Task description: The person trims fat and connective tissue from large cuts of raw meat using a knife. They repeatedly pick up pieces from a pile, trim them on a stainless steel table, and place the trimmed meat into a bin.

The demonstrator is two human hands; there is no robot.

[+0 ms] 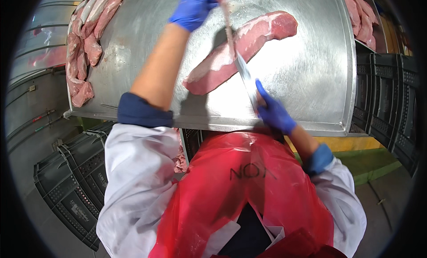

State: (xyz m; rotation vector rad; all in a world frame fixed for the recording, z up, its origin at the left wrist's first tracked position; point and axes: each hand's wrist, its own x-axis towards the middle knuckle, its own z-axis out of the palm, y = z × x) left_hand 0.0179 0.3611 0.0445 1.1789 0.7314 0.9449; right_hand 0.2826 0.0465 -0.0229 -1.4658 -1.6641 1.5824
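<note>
A long piece of pale pink raw meat (218, 64) lies slantwise on the steel table (302, 80). Gloved in blue, my left hand (195, 9) is closed beyond the meat on the end of a thin strip of trimmings (228, 24), pulled taut away from me. The strip runs down to the knife (246, 78), whose tip end is at the meat's surface. My right hand (275, 111), also in a blue glove, grips the knife's handle near the table's front edge; the fingers hide most of the handle.
Several long meat pieces (82, 49) are piled along the table's left edge. More meat (361, 20) sits in a metal container at the far right. Dark plastic crates (73, 187) stand at lower left, with others (387, 93) at the right. Small meat bits (180, 158) show below the front edge.
</note>
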